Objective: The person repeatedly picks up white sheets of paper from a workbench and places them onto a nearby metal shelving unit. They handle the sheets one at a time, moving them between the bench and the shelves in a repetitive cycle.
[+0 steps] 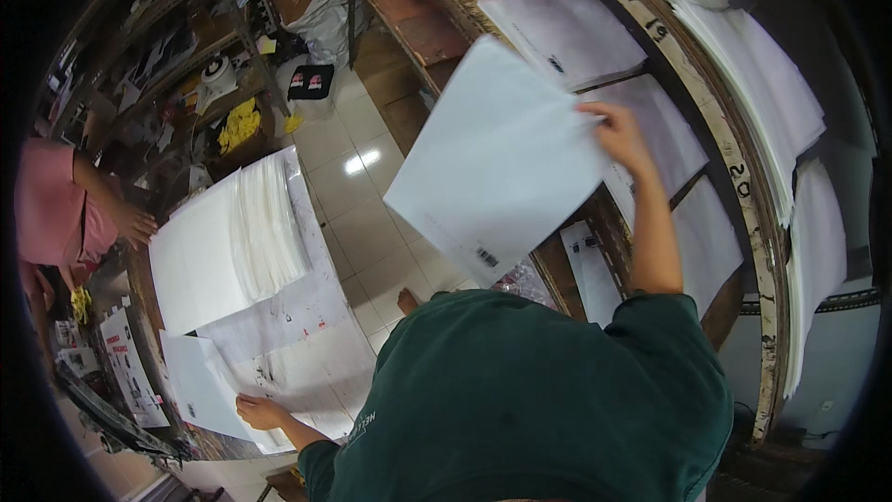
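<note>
Dark green short-sleeved cloth shirt (pixel 530 400) nearest; the work looks partway along, one large thin white rectangular sheet (pixel 492 158) aloft between table and rack.
The right hand (pixel 618 135) pinches that sheet by its edge, beside a brown wooden rack with a cream-coloured bar (pixel 717 125); its shelves carry flat white rectangular paper pieces (pixel 562 33) (done ones, I would judge, though their print is too small to check). The left hand (pixel 263 412) has its fingers narrow at the edge of a low pale bluish paper pile (pixel 200 381) by the near-left corner of the stained white table (pixel 288 330); I cannot tell whether they grip. A thick off-white paper stack (pixel 223 232) towards the table's far edge seems to be what is left; a co-worker's hand (pixel 137 223) is at its left side.
</note>
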The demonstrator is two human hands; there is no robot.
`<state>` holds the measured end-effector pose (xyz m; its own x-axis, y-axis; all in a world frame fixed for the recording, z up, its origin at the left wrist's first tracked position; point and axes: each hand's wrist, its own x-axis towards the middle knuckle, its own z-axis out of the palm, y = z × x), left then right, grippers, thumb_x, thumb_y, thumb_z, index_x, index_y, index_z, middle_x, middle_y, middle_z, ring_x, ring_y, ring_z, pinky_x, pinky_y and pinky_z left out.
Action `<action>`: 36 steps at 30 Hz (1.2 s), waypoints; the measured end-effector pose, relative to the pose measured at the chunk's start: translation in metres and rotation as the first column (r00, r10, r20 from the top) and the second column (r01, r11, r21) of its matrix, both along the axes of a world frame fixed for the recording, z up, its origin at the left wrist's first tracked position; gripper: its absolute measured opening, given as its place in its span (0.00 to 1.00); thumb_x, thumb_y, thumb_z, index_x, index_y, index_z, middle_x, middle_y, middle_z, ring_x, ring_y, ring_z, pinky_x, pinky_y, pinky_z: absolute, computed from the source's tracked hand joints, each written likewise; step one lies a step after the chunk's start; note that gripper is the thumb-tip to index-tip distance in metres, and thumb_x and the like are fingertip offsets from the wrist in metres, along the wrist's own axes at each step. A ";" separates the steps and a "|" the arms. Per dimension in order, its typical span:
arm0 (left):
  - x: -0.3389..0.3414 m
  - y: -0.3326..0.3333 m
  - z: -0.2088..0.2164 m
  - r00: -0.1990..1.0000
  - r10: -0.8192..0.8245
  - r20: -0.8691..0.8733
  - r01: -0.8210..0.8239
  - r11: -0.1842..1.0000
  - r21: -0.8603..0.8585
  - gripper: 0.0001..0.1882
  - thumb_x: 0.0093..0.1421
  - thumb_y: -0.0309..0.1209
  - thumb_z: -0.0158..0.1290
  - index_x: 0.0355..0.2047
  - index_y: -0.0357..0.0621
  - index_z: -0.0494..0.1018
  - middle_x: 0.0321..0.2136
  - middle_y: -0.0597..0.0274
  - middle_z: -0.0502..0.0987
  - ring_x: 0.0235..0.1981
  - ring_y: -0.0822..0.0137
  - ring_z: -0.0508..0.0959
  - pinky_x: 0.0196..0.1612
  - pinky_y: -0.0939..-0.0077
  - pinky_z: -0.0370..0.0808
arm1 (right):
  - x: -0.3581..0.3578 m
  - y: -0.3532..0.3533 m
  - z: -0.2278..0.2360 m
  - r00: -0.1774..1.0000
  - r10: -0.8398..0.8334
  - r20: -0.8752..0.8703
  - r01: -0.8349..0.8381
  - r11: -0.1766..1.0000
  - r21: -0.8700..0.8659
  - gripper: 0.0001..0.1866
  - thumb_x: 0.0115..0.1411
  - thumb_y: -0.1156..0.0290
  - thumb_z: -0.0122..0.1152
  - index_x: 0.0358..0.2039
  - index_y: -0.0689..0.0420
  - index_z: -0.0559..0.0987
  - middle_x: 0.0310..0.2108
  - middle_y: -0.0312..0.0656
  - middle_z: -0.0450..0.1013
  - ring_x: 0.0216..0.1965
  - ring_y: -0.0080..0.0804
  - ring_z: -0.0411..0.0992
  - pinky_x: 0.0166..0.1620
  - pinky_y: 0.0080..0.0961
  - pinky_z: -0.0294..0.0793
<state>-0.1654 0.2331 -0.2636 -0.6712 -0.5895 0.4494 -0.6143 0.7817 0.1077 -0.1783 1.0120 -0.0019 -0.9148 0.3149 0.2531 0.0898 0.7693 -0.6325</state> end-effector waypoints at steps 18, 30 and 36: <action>0.047 0.108 0.110 0.956 -0.290 -0.044 0.292 0.930 0.221 0.09 0.54 0.33 0.52 0.30 0.39 0.71 0.23 0.55 0.71 0.23 0.61 0.71 0.27 0.66 0.68 | 0.194 0.327 -0.086 0.600 -0.747 0.286 0.641 0.663 0.387 0.17 0.42 0.83 0.50 0.34 0.57 0.77 0.44 0.43 0.70 0.47 0.33 0.67 0.49 0.25 0.64; 0.083 0.209 0.232 0.733 -0.486 -0.476 0.673 0.620 0.402 0.18 0.56 0.27 0.52 0.47 0.34 0.68 0.24 0.68 0.70 0.24 0.78 0.67 0.27 0.84 0.64 | 0.194 0.333 -0.101 0.636 -0.714 0.292 0.586 0.693 0.420 0.13 0.42 0.80 0.55 0.32 0.57 0.77 0.46 0.44 0.69 0.47 0.34 0.66 0.50 0.26 0.63; 0.073 0.250 0.275 0.597 -0.320 -0.735 0.780 0.445 0.440 0.22 0.55 0.21 0.49 0.52 0.38 0.65 0.23 0.72 0.64 0.26 0.80 0.63 0.32 0.88 0.62 | 0.184 0.322 -0.093 0.695 -0.686 0.214 0.558 0.703 0.440 0.12 0.43 0.78 0.57 0.32 0.57 0.77 0.47 0.45 0.68 0.48 0.35 0.66 0.51 0.26 0.63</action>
